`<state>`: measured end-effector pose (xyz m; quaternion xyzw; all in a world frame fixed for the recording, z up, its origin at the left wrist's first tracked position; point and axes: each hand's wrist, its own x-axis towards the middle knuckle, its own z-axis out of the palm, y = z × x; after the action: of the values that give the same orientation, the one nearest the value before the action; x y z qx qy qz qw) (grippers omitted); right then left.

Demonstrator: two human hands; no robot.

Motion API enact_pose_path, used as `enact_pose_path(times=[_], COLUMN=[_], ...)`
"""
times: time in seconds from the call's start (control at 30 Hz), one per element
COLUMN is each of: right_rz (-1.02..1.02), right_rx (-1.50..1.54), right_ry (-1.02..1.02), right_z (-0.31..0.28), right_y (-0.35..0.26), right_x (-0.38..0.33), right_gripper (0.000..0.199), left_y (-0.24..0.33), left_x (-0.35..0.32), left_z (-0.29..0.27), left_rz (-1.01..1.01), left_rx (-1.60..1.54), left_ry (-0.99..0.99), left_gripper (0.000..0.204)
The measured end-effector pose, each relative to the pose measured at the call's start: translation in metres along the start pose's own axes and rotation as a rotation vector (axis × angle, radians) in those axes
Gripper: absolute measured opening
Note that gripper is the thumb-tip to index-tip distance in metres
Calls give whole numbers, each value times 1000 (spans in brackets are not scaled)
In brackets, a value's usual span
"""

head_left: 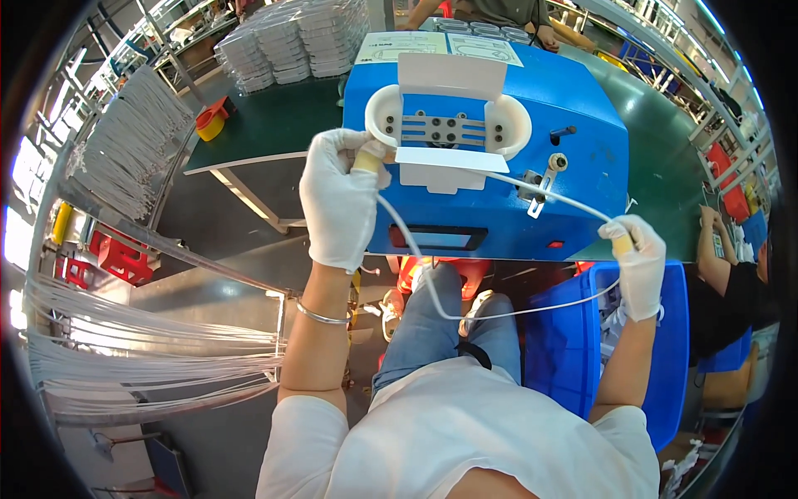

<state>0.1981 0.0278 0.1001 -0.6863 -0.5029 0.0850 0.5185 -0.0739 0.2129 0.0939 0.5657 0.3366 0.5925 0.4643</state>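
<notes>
A blue bench machine (586,116) faces me, with two rounded white end pieces (515,125) around a slotted metal plate (445,130) and white flaps (453,76) above and below it. My left hand (339,204), in a white glove with yellowish finger covers, is closed in a pinch on a thin white cable (532,310) beside the left end piece. From there the cable hangs in a loop over my lap to my right hand (640,266), gloved alike and pinching it right of the machine. Another straight cable stretch runs from the lower flap to my right hand.
A blue bin (561,341) with white items stands below my right forearm. White cables hang on racks at the left (125,125) and lower left (158,341). Stacked clear trays (295,41) and a tape dispenser (214,119) are beyond. Co-workers sit at the right (723,287) and across.
</notes>
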Motion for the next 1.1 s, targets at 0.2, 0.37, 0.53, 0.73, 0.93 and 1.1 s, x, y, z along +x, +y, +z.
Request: enact_pose_path(times=[0.2, 0.37, 0.53, 0.73, 0.93, 1.1], right_rz=[-128, -234, -110, -60, 12, 123], right_rx=[-226, -413, -305, -222, -215, -148], right_ry=[134, -53, -9, -6, -24, -65], right_z=[-38, -40, -38, -49, -61, -52], right_y=[-8, 21, 18, 16, 14, 5], right_x=[55, 109, 99, 83, 61, 47], right_gripper=[11, 19, 20, 19, 17, 20], left_y=[-12, -6, 2, 0, -1, -46], left_x=[-5, -16, -42, -62, -94, -126], left_z=[-3, -5, -30, -41, -22, 16], left_rz=[234, 172, 129, 55, -334, -572], left_rx=[197, 71, 50, 31, 62, 13], left_ry=[94, 30, 87, 30, -709, -1047], left_gripper=[16, 42, 48, 45, 19, 25])
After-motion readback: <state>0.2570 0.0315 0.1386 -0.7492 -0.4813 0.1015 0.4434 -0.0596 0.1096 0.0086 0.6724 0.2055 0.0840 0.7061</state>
